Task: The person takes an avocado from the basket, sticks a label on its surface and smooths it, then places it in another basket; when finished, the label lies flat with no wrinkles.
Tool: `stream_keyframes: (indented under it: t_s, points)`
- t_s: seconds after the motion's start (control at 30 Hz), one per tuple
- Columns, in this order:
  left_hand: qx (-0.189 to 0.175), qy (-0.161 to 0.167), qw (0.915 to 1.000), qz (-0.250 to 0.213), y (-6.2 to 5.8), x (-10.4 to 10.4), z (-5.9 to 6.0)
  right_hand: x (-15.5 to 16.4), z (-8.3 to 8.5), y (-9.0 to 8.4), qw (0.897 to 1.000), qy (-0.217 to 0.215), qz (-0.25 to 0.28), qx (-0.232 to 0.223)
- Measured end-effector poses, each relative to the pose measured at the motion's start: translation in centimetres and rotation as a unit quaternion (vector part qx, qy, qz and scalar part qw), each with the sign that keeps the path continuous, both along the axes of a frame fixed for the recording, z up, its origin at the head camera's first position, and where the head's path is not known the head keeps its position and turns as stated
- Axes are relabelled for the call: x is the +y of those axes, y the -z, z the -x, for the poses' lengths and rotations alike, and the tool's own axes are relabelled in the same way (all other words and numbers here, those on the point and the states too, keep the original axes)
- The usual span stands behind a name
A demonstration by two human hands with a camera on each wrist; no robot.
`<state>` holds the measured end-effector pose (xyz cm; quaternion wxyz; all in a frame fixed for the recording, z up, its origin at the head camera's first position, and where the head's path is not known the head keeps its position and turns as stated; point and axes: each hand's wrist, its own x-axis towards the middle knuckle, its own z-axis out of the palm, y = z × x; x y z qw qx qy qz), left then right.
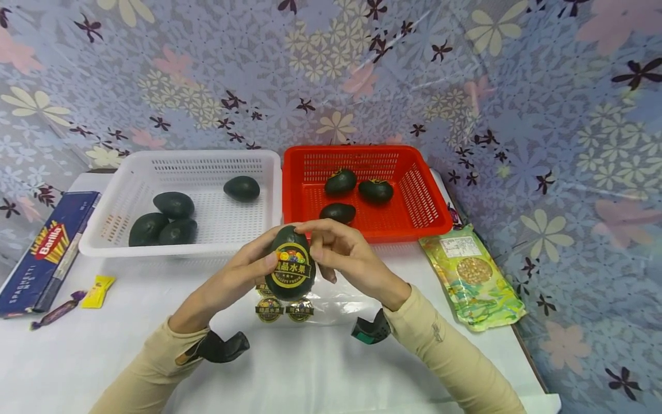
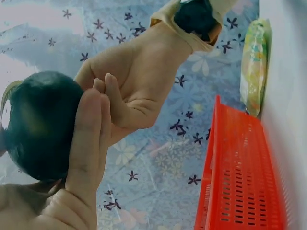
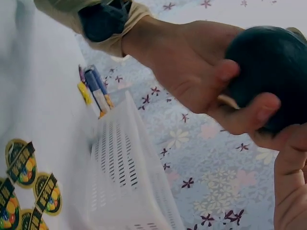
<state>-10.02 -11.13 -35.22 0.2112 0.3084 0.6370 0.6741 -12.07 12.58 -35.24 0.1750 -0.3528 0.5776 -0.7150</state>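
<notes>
A dark green avocado (image 1: 290,230) is held up in my left hand (image 1: 235,282), its fingers behind and the thumb on the front edge. A round black-and-gold fruit sticker (image 1: 289,266) faces up on its skin. My right hand (image 1: 346,259) is beside the avocado, index fingertip at its upper end, thumb near the sticker's right side and the other fingers loosely bent. In the left wrist view the avocado (image 2: 43,124) rests against the left fingers, with the right palm behind it. Below, on the table, a clear sheet carries more round stickers (image 1: 269,309).
A white basket (image 1: 181,251) with several avocados stands at the back left. Right of it, a red basket (image 1: 408,227) holds three avocados. Farther left lie a spaghetti box (image 1: 49,253), a yellow-wrapped candy (image 1: 97,292) and a purple-wrapped candy (image 1: 59,310). A green food pouch (image 1: 473,276) lies right.
</notes>
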Motion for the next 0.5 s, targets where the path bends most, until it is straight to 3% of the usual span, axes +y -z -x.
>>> stream_keyframes:
  t_s: [0.17,0.37,0.5]
  points:
    - [0.012,-0.063,0.9972,-0.039,-0.2,0.5,1.0,-0.2,0.4,-0.3,0.995,0.084,-0.032,0.044]
    - [0.022,-0.168,0.9839,-0.056,0.0,1.3,1.8,-0.9,0.4,-0.5,0.962,0.194,-0.147,0.120]
    - [0.022,-0.200,0.9781,-0.052,0.3,1.8,2.5,-1.4,0.6,-0.5,0.943,0.230,-0.198,0.139]
